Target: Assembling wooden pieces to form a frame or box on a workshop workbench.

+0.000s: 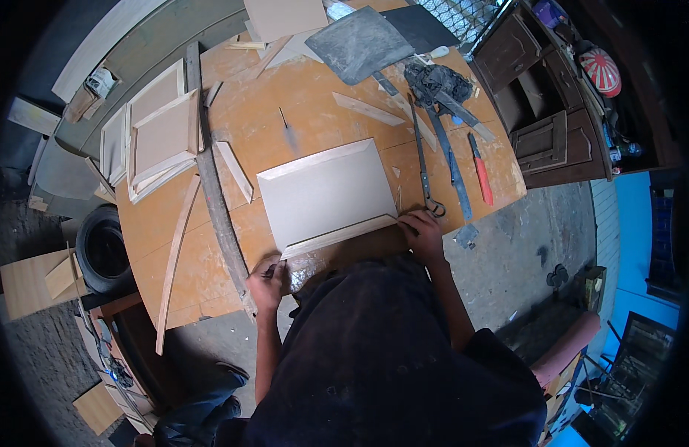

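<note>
We lean forward with both forearms reaching up from the lower edge. Our left hand point(268, 281) is curled, knuckles up, fingers closed. Our right hand point(422, 232) lies palm down, fingers bent and pressing.

This is a woodworking shop, shown by an orange bench point(314, 97) strewn with wood strips point(235, 170), framed panels point(160, 134), a grey board point(326, 195) and hand tools point(452, 160), dark cabinet parts point(541, 141) alongside, and offcuts point(32, 279) on the rough floor point(501, 268).

The person's dark torso point(381, 350) hides the table's near edge and both wrists.
</note>
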`<action>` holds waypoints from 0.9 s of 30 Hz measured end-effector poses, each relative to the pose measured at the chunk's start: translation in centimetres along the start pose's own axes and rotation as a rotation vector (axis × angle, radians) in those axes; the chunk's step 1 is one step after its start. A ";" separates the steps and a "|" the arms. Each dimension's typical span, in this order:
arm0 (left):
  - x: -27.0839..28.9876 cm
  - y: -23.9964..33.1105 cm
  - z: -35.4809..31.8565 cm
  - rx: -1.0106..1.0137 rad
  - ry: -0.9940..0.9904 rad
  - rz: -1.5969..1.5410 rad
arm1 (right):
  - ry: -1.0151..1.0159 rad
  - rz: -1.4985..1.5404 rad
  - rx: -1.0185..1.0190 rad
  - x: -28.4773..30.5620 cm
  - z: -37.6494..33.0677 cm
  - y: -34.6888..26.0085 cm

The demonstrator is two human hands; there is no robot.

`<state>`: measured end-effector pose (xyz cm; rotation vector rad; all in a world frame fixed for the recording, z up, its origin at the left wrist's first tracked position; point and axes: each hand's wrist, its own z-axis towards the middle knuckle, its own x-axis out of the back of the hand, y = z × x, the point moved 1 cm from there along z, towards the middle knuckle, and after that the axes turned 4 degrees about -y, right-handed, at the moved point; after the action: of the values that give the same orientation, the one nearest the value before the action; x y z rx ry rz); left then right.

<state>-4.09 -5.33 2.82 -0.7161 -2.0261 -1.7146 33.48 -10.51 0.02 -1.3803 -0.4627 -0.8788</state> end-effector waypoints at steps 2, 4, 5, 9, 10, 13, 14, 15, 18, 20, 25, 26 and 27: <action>0.0 -0.3 0.0 -0.009 0.003 0.015 | 0.010 0.006 0.000 0.0 0.1 -0.1; 0.0 -0.8 0.1 -0.020 0.004 0.030 | 0.006 -0.002 -0.005 0.0 0.1 -0.1; 0.1 -1.0 0.1 0.000 -0.009 0.021 | 0.003 -0.010 -0.010 0.0 0.1 -0.1; 0.1 -0.7 0.1 -0.041 0.012 0.008 | 0.022 -0.009 -0.001 -0.1 0.2 0.0; 0.2 -0.4 0.0 -0.041 0.011 0.008 | 0.020 -0.011 -0.001 0.0 0.2 -0.1; 0.3 0.0 0.1 0.016 -0.021 -0.010 | 0.018 -0.005 -0.001 0.0 0.1 0.0; 0.3 0.0 0.0 0.008 -0.013 0.005 | 0.017 0.002 0.000 -0.1 0.2 0.0; 0.4 -0.1 -0.1 0.000 -0.004 0.021 | 0.017 0.004 0.003 0.0 0.2 -0.1; 0.2 -0.7 -0.1 0.000 0.004 -0.029 | 0.013 -0.003 0.009 0.8 1.0 -1.4; 0.3 -0.4 -0.2 0.006 0.013 -0.009 | 0.080 0.020 -0.082 1.2 1.9 -2.3; 0.2 -0.7 0.1 0.018 0.015 0.033 | 0.061 0.014 -0.071 0.5 12.1 -0.5; 0.3 -0.3 0.2 0.020 -0.003 0.021 | 0.153 -0.015 -0.004 0.0 14.7 0.0; 0.4 0.0 0.2 0.021 -0.020 0.012 | 0.245 -0.042 0.062 -0.6 17.1 0.4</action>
<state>-4.40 -5.03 3.06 -0.7398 -2.0464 -1.6830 36.88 6.14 2.23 -1.1915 -0.3286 -1.0450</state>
